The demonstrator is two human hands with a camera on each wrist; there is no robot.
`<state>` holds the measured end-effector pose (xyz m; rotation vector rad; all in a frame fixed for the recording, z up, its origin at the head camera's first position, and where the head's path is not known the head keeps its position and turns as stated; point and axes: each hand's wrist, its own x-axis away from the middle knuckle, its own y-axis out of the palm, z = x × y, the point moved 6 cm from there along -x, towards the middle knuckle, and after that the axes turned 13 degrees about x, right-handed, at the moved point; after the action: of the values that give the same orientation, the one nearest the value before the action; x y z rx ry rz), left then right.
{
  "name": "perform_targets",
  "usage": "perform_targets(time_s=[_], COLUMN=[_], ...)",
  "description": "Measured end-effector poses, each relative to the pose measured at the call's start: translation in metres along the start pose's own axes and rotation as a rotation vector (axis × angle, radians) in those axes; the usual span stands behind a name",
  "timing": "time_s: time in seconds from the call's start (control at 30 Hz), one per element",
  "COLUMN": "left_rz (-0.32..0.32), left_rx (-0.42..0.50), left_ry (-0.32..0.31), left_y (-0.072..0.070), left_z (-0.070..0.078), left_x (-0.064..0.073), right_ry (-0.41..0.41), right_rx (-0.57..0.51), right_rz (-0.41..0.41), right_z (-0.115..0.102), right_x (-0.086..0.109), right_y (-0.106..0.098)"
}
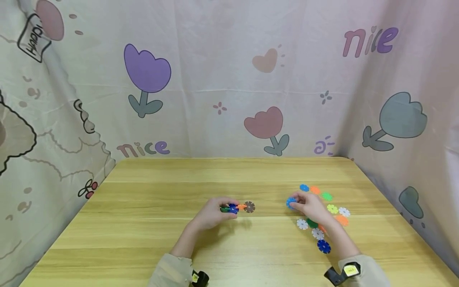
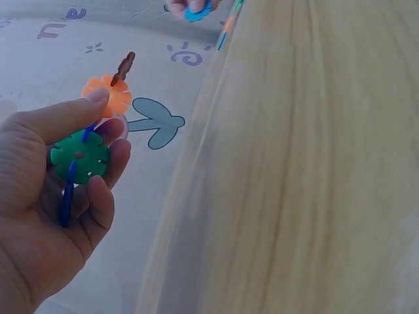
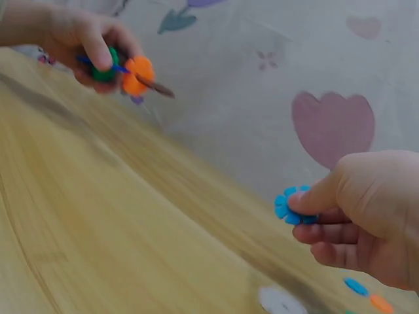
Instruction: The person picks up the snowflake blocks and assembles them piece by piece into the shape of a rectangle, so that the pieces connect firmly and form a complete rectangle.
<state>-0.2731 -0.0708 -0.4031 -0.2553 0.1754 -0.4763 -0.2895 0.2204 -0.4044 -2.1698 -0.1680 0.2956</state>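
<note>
My left hand [image 1: 212,213] grips a short chain of notched plastic discs slotted into one another above the table. In the left wrist view the chain shows a blue disc [image 2: 67,203], a green disc [image 2: 80,157], another blue one partly hidden by fingers, an orange disc [image 2: 112,98] and a brown disc [image 2: 124,67] at the free end. My right hand [image 1: 311,205] pinches a light blue notched disc [image 3: 285,208] between thumb and fingers, held off the table. A gap separates the two hands.
Loose discs lie around and below the right hand: blue [image 1: 304,187], orange [image 1: 315,190], green [image 1: 327,196], yellow-green [image 1: 332,209], white [image 1: 302,224], dark blue [image 1: 324,246] and several others. A patterned curtain [image 1: 201,71] hangs behind the wooden table [image 1: 143,239].
</note>
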Motion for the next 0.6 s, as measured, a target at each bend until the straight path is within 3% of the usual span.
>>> perform_targets(time_s=[0.27,0.6], left_rz=[-0.004,-0.002], left_rx=[0.015,-0.01], left_ry=[-0.016,-0.008], left_y=[0.0,0.0], left_z=[-0.004,-0.004], left_x=[0.0,-0.002], right_ry=[-0.074,-0.104], right_rx=[-0.228,-0.347], right_rz=[-0.082,-0.14], right_z=[-0.04,-0.069], right_x=[-0.01,-0.012], right_y=[0.018,0.04])
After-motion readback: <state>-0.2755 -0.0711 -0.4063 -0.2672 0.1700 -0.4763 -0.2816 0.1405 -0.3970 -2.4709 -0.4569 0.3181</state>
